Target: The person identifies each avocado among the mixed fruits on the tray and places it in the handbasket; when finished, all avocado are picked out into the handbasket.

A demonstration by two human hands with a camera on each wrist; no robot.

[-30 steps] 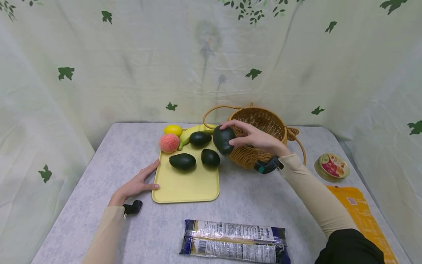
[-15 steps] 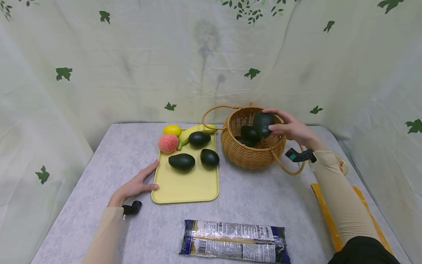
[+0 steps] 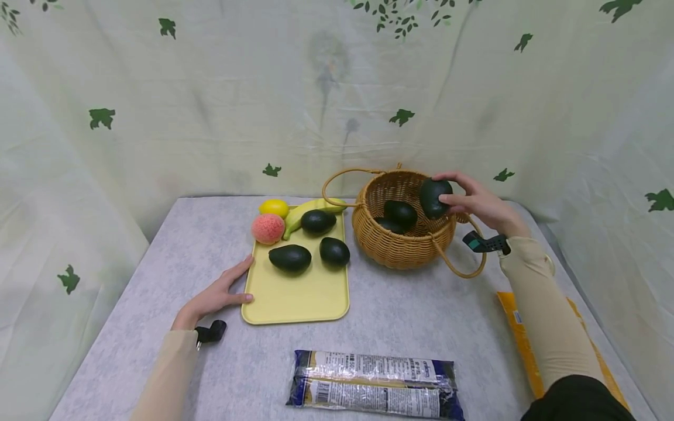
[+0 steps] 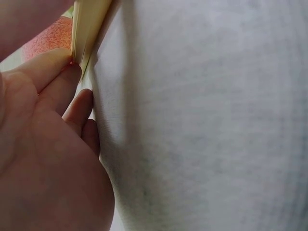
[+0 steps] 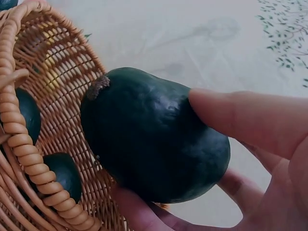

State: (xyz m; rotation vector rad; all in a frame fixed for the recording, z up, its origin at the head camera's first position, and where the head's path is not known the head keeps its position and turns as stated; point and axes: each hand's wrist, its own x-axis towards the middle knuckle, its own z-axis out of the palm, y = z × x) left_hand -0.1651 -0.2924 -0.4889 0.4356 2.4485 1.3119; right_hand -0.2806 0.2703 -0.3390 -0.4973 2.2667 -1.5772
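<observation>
My right hand [image 3: 481, 203] grips a dark green avocado [image 3: 435, 199] between thumb and fingers, over the right side of the wicker basket [image 3: 402, 254]. In the right wrist view, the held avocado [image 5: 154, 137] shows its brown stem end toward the basket wall. Two more avocados lie inside the basket, one of them an avocado [image 3: 400, 214] near the middle. My left hand [image 3: 213, 298] rests against the left edge of the yellow tray [image 3: 295, 301], fingers extended and thumb apart. On the tray are an avocado [image 3: 289, 258], a second avocado [image 3: 334, 252] and a third avocado [image 3: 318, 222].
At the tray's far end lie a banana [image 3: 296, 217], a pink round fruit [image 3: 268, 228] and a lemon [image 3: 274, 207]. A blue-ended plastic package [image 3: 374, 383] lies near the front. An orange packet [image 3: 518, 333] is partly under my right forearm. The basket handle [image 3: 474, 272] juts out right.
My right hand has carried the avocado from beside the tray's right edge rightward to the basket, then slightly farther right. The left hand has stayed at the tray.
</observation>
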